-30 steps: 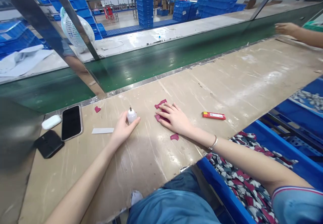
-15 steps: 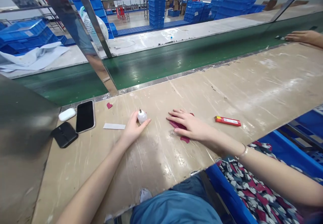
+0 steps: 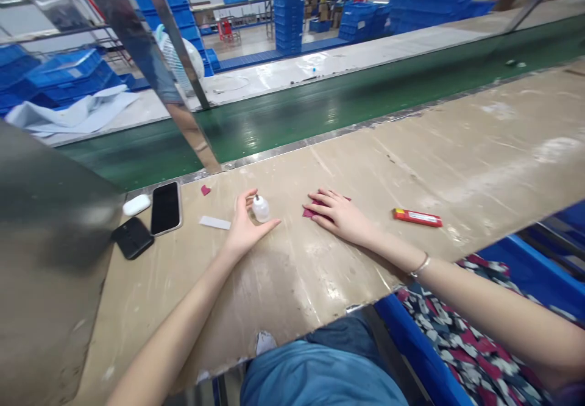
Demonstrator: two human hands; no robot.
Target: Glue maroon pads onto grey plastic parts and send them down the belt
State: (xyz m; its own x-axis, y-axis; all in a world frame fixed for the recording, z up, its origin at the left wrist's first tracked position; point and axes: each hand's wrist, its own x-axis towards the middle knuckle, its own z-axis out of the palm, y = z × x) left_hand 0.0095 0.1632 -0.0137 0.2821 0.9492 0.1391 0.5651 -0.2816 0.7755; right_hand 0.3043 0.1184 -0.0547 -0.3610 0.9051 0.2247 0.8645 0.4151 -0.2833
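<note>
Mid-frame, the bottle (image 3: 261,211) stands nozzle-up inside the wide-spread left grip (image 3: 244,230); right grip (image 3: 345,217) lies flat on maroon pieces (image 3: 308,213), farther right

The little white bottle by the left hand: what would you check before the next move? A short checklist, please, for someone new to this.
1. Bottle with its nozzle pointing up: ok.
2. Left hand with a closed grip on it: not ok; the hand is open around it, thumb and fingers spread.
3. Right hand on the maroon material: ok, fingers spread over it.
4. How many pieces lie under that hand: cannot tell, the fingers cover them.
5. Phone apart from the left hand: ok.
6. Red box apart from the right hand: ok.
</note>
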